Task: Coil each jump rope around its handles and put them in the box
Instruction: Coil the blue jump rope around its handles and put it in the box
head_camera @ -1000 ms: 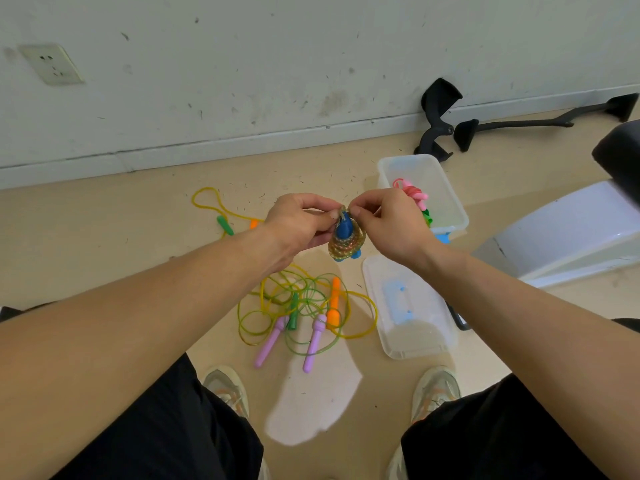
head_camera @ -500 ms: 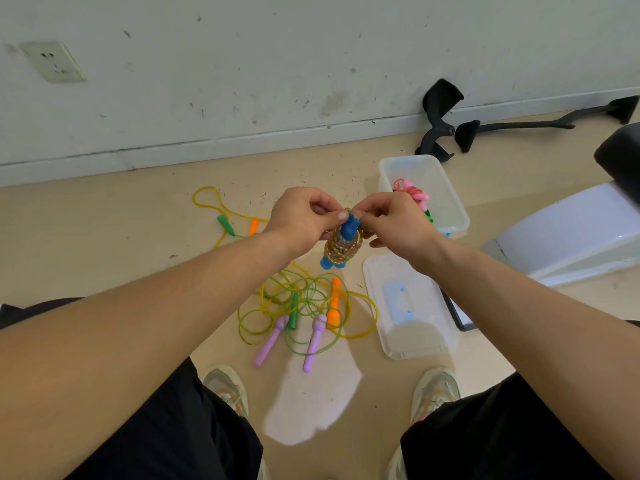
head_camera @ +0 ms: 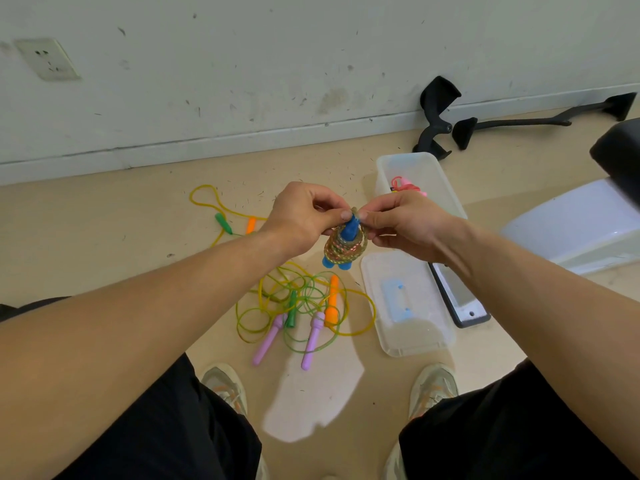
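A jump rope with blue handles (head_camera: 344,245), its multicoloured cord coiled around them, hangs in the air in front of me. My left hand (head_camera: 304,216) and my right hand (head_camera: 398,221) both pinch the cord at the top of the coil. On the floor below lies a tangle of yellow and green ropes (head_camera: 301,306) with purple, green and orange handles. A clear plastic box (head_camera: 440,183) stands beyond my right hand, with a pink coiled rope (head_camera: 403,184) inside.
The box's clear lid (head_camera: 408,306) lies on the floor to the right of the tangle, beside a dark flat bar (head_camera: 460,299). Another yellow rope (head_camera: 214,209) lies nearer the wall. Black parts (head_camera: 436,116) lie by the skirting. My shoes (head_camera: 225,386) are below.
The coiled bundle has tilted slightly while both hands keep working the cord at its top. The hands stay in nearly the same place.
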A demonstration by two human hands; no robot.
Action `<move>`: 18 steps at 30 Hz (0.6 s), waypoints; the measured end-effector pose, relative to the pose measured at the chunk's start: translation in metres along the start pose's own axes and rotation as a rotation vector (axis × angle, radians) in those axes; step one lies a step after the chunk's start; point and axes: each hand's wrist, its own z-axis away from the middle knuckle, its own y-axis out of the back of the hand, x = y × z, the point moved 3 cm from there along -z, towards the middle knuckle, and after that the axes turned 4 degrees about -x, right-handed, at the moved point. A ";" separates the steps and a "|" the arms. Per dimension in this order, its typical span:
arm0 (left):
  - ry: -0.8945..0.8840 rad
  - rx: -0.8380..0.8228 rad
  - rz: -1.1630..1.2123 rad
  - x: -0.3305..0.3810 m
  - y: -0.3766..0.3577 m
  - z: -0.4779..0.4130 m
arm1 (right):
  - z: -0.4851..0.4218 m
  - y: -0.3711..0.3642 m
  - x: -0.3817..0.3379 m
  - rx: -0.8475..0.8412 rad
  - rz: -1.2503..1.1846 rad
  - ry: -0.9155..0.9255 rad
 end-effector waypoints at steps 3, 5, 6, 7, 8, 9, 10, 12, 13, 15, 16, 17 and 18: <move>-0.023 -0.008 0.007 0.001 0.002 -0.001 | 0.002 0.001 -0.002 -0.026 -0.030 -0.006; -0.046 -0.029 -0.027 0.002 0.003 -0.003 | 0.004 0.001 -0.004 -0.039 -0.034 -0.007; -0.057 -0.035 -0.060 0.003 0.004 -0.003 | 0.006 0.001 -0.005 -0.045 -0.036 -0.007; -0.069 -0.035 -0.100 0.004 0.003 -0.003 | 0.007 0.001 -0.006 -0.042 -0.037 -0.005; -0.082 -0.027 -0.149 0.005 0.003 -0.004 | 0.008 0.000 -0.007 -0.032 -0.032 0.002; -0.094 -0.011 -0.211 0.006 0.003 -0.004 | 0.008 -0.002 -0.008 -0.010 -0.013 0.016; -0.105 0.007 -0.275 0.008 0.004 -0.004 | 0.008 -0.003 -0.009 0.018 0.020 0.040; -0.124 0.034 -0.357 0.011 0.006 -0.005 | 0.008 -0.009 -0.011 0.079 0.100 0.108; -0.130 0.043 -0.381 0.012 0.007 -0.006 | 0.008 -0.012 -0.011 0.093 0.134 0.134; -0.132 0.068 -0.414 0.014 0.008 -0.007 | 0.008 -0.018 -0.010 0.086 0.200 0.175; -0.132 0.081 -0.420 0.015 0.009 -0.008 | 0.008 -0.022 -0.009 0.062 0.237 0.199; -0.130 0.090 -0.418 0.015 0.009 -0.008 | 0.007 -0.024 -0.008 0.038 0.267 0.221; -0.126 0.098 -0.414 0.014 0.009 -0.008 | 0.007 -0.025 -0.007 0.032 0.296 0.239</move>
